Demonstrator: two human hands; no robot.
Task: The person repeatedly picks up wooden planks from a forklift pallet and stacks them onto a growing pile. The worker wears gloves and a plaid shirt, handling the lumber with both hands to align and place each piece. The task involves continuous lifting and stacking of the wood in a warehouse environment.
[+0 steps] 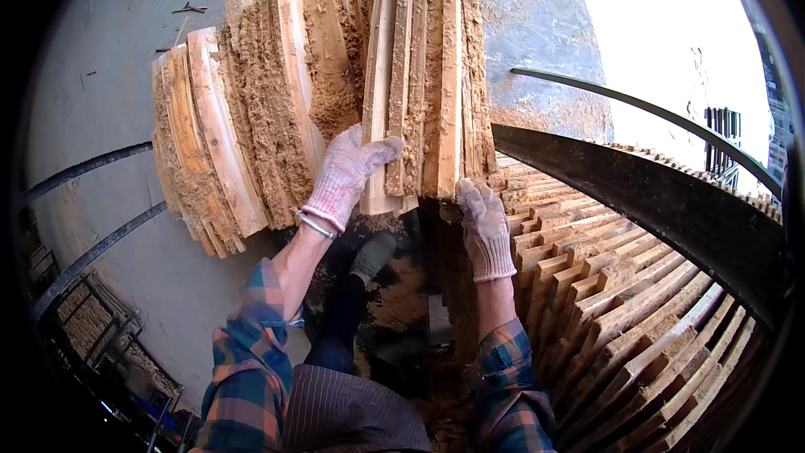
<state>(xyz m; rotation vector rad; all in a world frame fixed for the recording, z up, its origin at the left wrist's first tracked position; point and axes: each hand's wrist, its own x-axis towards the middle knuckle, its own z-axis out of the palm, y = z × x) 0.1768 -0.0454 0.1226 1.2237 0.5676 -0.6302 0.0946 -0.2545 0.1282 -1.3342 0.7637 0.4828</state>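
Both my hands wear pale, dusty knit gloves. A bundle of long wooden strips (404,59), coated in sawdust, lies lengthwise ahead of me. My left hand (345,169) is closed at the left side of its near end, the thumb across the top of a strip and the other fingers partly hidden. At the right near corner of the same bundle, my right hand (482,226) is closed with its fingers curled against the strip ends. Just left of the bundle stands a leaning row of more sawdust-covered wooden strips (251,109).
A large stack of wooden strips (612,294) fills the lower right. Beside it runs a dark metal beam (637,201), with a thin curved bar (646,105) beyond. Dark bars (101,243) cross the left side above a grey floor (109,117). Sawdust lies around my foot (374,256).
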